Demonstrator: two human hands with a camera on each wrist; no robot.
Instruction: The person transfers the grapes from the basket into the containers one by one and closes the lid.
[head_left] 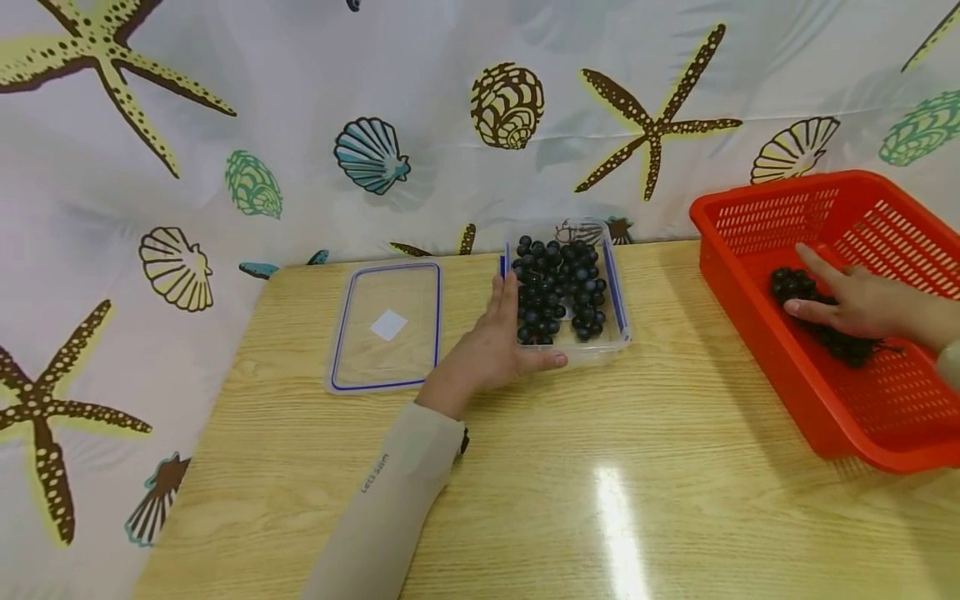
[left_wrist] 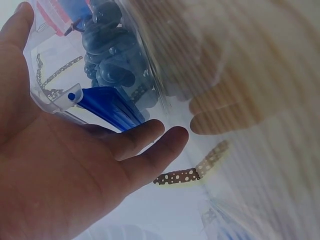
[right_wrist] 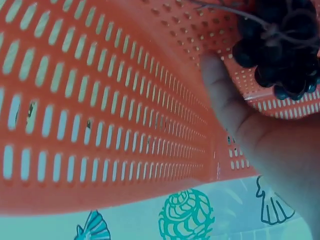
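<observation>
A clear plastic container [head_left: 591, 350] with blue side clips holds dark grapes [head_left: 536, 312]. My left hand [head_left: 487, 354] lies at its left side, thumb along the front wall and the other fingers stretched along the side. From close by in the left wrist view, the blue clip [left_wrist: 107, 104] shows between thumb and fingers. Inside the red basket [head_left: 813, 400], my right hand [head_left: 862, 302] reaches over a bunch of dark grapes [head_left: 787, 285], thumb and forefinger spread apart. In the right wrist view, the bunch [right_wrist: 272, 55] and its stem are beside the thumb.
Left of the container, a clear lid [head_left: 390, 367] with a blue seal and a white square lies flat on the wooden table [head_left: 525, 500]. Behind the table hangs a white cloth [head_left: 427, 50] printed with shells and starfish. The basket stands at the right.
</observation>
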